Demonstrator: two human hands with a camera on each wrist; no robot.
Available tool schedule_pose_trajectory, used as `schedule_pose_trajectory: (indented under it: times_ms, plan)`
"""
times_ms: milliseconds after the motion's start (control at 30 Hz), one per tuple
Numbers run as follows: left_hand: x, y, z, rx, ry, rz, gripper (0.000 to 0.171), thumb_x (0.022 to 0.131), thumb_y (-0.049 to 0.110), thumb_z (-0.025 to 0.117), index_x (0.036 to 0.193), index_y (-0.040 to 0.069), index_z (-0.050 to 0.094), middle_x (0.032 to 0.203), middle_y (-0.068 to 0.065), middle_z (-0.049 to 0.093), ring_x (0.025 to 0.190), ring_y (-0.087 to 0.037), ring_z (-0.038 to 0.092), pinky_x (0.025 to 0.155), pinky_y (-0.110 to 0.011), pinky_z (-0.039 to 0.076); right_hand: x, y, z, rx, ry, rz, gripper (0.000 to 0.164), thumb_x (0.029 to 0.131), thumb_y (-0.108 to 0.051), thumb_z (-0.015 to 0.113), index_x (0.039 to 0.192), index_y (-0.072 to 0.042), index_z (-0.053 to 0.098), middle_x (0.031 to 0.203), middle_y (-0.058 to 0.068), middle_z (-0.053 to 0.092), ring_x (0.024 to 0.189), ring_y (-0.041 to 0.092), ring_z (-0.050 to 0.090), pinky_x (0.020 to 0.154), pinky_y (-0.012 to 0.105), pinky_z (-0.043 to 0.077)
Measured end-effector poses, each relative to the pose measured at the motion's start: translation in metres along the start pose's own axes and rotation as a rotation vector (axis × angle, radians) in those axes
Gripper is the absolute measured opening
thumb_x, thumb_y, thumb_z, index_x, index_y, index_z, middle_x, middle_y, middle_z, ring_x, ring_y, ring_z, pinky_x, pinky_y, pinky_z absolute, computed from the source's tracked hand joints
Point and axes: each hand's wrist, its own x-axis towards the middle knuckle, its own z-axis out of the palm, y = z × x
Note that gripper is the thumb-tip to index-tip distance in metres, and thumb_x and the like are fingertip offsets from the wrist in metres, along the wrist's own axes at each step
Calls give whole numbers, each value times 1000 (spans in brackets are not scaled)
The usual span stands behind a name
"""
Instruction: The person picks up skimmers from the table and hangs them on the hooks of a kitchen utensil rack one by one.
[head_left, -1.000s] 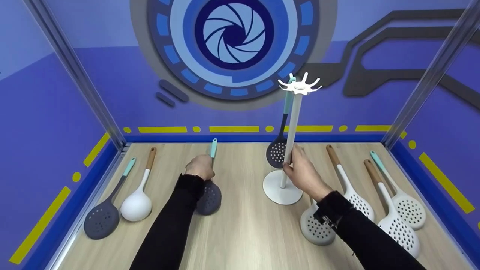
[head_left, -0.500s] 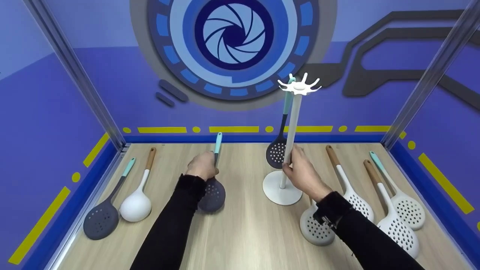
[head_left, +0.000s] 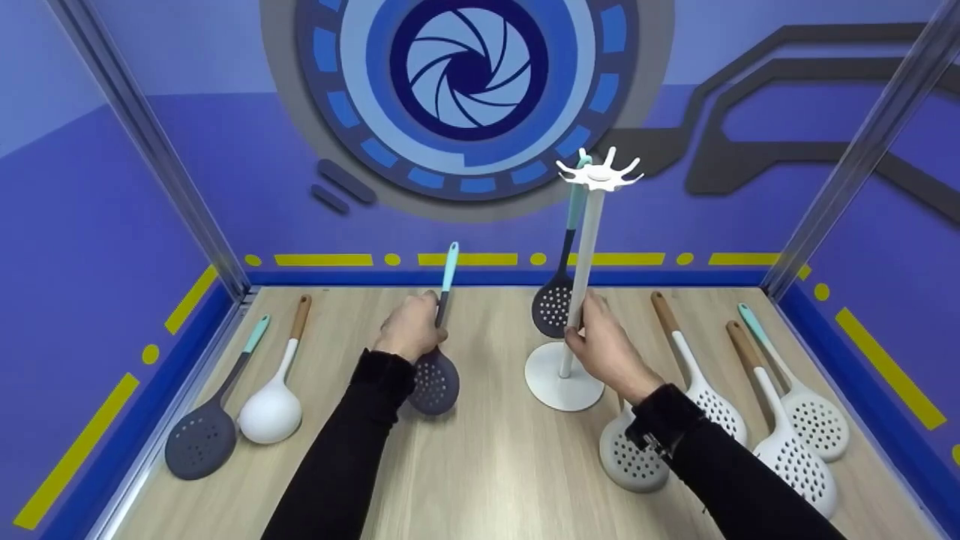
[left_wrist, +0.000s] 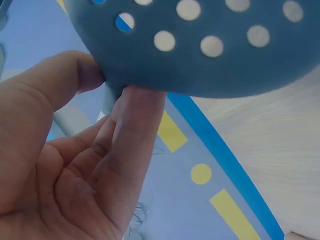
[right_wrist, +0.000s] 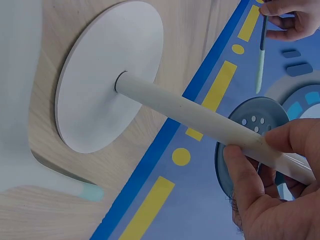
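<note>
My left hand (head_left: 411, 328) pinches a dark grey skimmer (head_left: 435, 384) by its neck, just above the perforated head; its mint handle points up and away. The left wrist view shows thumb and fingers at the neck, close under the holed head. My right hand (head_left: 606, 343) grips the white pole of a utensil stand (head_left: 589, 247), low down, above its round base. In the right wrist view the thumb and fingers curl round the pole (right_wrist: 200, 120). Another dark skimmer (head_left: 553, 307) with a mint handle hangs from the stand's hooked top, behind the pole.
On the left lie a dark slotted turner (head_left: 201, 442) and a white ladle (head_left: 271, 411). Several light skimmers lie right: a grey one (head_left: 634, 457) near my right wrist, white ones (head_left: 802, 472) with wooden handles, and a cream one (head_left: 817, 426). Blue panels (head_left: 480, 225) wall the table.
My left hand has raised the dark grey skimmer off the table and carried it a little right and away, its handle tip rising. My right hand stays on the pole.
</note>
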Motion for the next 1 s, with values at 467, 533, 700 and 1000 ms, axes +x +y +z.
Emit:
schedule_pose_trajectory:
  times_ms: [467,533,700,1000]
  plan:
    - [3,17,-3,-89,73,58,47,105,4,80,151,3,64,118,-18,79,88,-24,71,76,-43,64,0,0,1,-1,2,3,58,108,11,66,163,10,48,140,30,61,120,39,72,101,54,66]
    - [3,19,-4,-103,102,86,45,106,3,78,149,4,65,111,-16,77,84,-23,69,72,-40,60,-1,0,1,-2,7,-1,58,107,11,66,163,10,48,139,30,61,119,39,72,100,54,66]
    - [3,29,-7,-135,160,140,43,107,3,74,149,4,65,107,-14,75,80,-23,65,68,-38,56,-1,-1,0,4,17,-18,55,107,12,67,160,9,51,139,30,61,117,38,72,98,54,66]
    - [2,47,-14,-134,221,169,47,108,5,74,154,7,64,108,-13,76,84,-28,74,70,-44,62,0,1,1,4,10,-15,60,107,12,65,164,10,47,143,32,61,122,40,72,101,54,67]
